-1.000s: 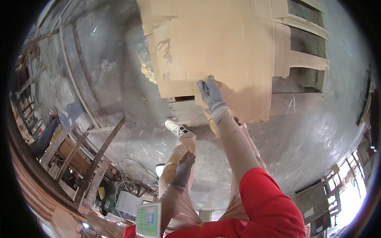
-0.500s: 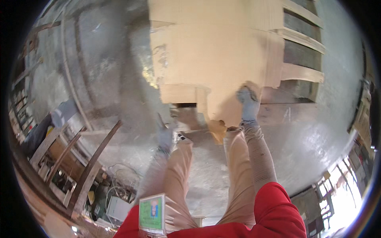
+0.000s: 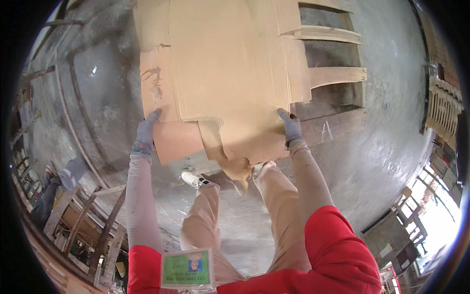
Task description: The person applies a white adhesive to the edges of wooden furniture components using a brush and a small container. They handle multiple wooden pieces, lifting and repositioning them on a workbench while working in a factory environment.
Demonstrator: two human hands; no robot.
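Note:
A large flattened cardboard sheet (image 3: 230,73) spreads out in front of me, with a torn, ragged near edge and a loose flap hanging by my feet. My left hand (image 3: 146,131), in a grey glove, grips its left edge, thumb on top and the other fingers hidden beneath. On the right edge, my gloved right hand (image 3: 293,126) holds on in the same way. Under the sheet's right side lies a wooden pallet (image 3: 338,76), its slats showing beyond the cardboard.
Wooden frames (image 3: 93,220) stand at the lower left, and a person's leg (image 3: 46,196) shows near them. Slatted wooden pieces (image 3: 443,105) rest at the far right. Smooth grey concrete floor (image 3: 391,108) surrounds the pallet. A badge (image 3: 187,268) hangs at my chest.
My left hand has come up from beside my leg and taken hold of the cardboard's left edge. The right hand now grips the right edge. My view has shifted to the right.

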